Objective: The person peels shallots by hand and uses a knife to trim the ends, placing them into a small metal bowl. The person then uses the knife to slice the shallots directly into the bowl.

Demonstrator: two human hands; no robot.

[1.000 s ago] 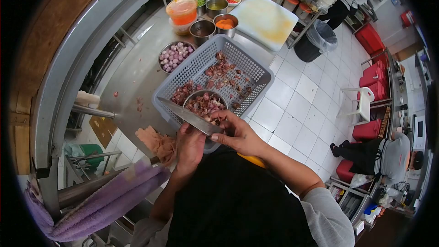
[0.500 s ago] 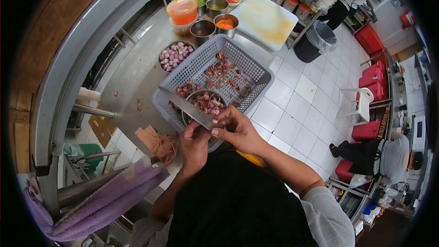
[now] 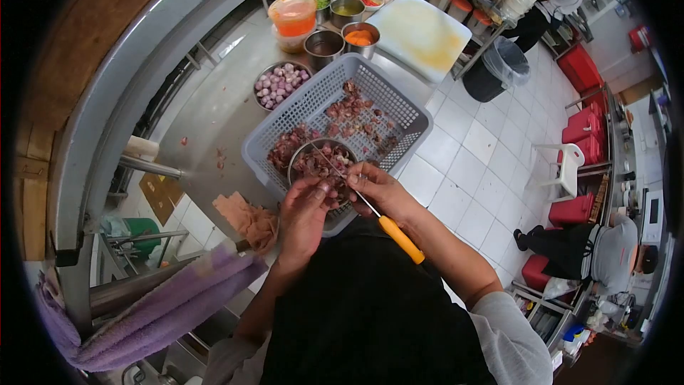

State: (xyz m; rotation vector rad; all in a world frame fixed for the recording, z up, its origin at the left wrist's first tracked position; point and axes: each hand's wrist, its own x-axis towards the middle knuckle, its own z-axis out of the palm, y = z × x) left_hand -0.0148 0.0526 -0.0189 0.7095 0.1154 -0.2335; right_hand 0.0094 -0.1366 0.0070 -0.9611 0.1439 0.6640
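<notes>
My right hand grips a knife low on its blade, with the yellow handle pointing back toward my apron. The blade is turned nearly edge-on and reaches over a metal bowl of unpeeled shallots and skins. My left hand is closed beside it, fingertips pinching what looks like a shallot, mostly hidden by the fingers. Both hands are close together at the bowl's near rim. The bowl sits inside a grey perforated basket, where loose reddish skins lie. Peeled shallots fill another metal bowl behind the basket's left side.
Behind the basket stand an orange-filled tub, several metal pots and a white cutting board. A crumpled brown cloth lies at the counter's near edge. A purple towel hangs at left. Two people work farther off at right.
The knife has turned from broad side showing to nearly edge-on, and its yellow handle has come into full view. Both hands have shifted slightly, still at the bowl.
</notes>
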